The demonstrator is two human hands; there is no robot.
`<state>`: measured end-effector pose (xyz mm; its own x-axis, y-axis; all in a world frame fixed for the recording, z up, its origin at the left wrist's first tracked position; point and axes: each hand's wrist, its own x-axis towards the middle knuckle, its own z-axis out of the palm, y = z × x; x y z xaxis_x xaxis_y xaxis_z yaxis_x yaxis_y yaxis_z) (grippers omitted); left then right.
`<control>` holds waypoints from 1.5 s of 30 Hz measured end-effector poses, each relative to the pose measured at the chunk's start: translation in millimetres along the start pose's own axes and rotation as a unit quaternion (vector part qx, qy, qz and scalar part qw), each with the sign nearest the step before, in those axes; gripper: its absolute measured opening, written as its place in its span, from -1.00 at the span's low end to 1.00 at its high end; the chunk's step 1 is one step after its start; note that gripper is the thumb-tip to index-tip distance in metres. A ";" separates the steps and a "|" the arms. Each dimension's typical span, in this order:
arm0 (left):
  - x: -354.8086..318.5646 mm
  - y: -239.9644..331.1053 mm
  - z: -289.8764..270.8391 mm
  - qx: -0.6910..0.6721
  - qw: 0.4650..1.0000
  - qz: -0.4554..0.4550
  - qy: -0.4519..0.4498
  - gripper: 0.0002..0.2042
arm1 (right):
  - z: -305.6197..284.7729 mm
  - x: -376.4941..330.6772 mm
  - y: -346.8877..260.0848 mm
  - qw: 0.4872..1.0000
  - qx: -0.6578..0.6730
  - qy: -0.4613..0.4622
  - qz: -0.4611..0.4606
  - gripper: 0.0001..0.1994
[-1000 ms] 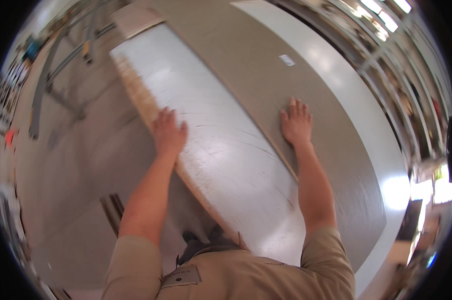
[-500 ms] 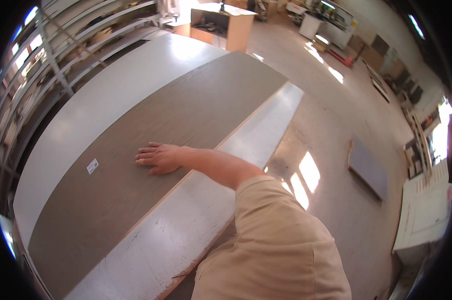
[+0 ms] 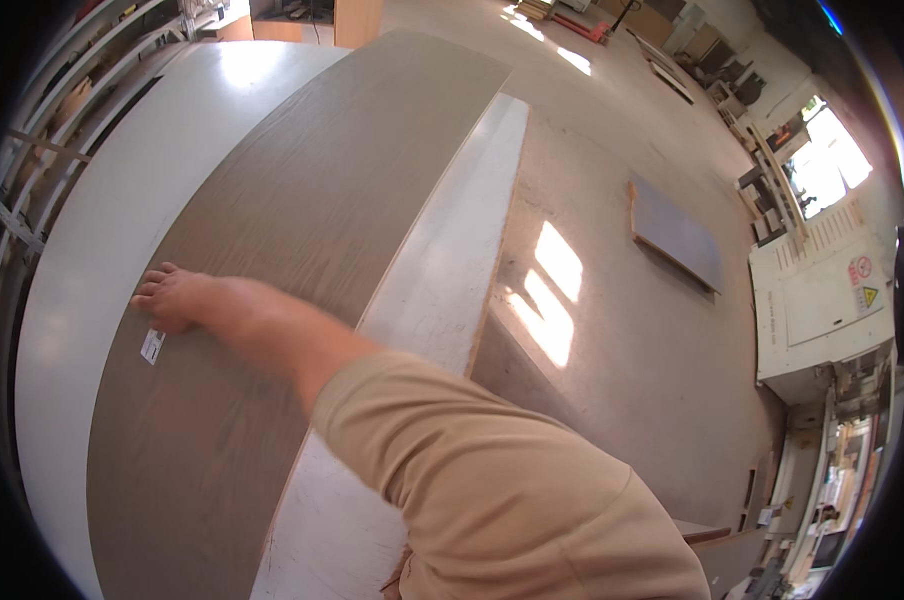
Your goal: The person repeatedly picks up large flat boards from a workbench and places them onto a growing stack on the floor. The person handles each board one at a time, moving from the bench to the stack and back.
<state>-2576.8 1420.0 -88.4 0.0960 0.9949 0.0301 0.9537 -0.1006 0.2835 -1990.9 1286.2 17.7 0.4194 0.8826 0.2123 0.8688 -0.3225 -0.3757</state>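
Head view shows us the right hand (image 3: 172,298) palm-down on the brown panel (image 3: 312,200), fingers slightly spread, pinching nothing, just beside a white label (image 3: 152,347). Our left hand is out of view; its grip we cannot tell. The panel lies between a white sheet (image 3: 162,130) and a white board (image 3: 442,240). We judge a sideways push could skid the panel, and dragging fingertips could peel the label.

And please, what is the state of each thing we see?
Brown panel: lying flat
Right hand: palm down on the panel
White label: flat on the panel
Narrow white board: flat beside the panel
Grey board: lying on the floor
Pale cabinet: door looks shut
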 end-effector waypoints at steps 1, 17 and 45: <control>6.0 8.5 3.4 -0.007 1.000 0.002 -0.009 -0.52 | 11.1 22.5 -13.6 0.999 -0.015 0.029 0.024 -0.41; 37.4 83.3 43.8 -0.132 0.986 0.039 -0.093 -0.46 | 75.8 109.9 -79.1 0.998 -0.037 0.014 -0.042 -0.66; -186.1 106.0 -18.4 -0.570 0.778 -0.124 -0.233 -0.34 | 61.3 -148.8 -216.0 0.967 0.139 -0.051 -0.207 -0.37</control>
<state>-2498.9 1224.2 -46.3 0.2951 0.8503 -0.4357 0.1120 0.4221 0.8996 -2257.1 1245.4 12.0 0.0101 0.9499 0.3123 0.8471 0.1578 -0.5075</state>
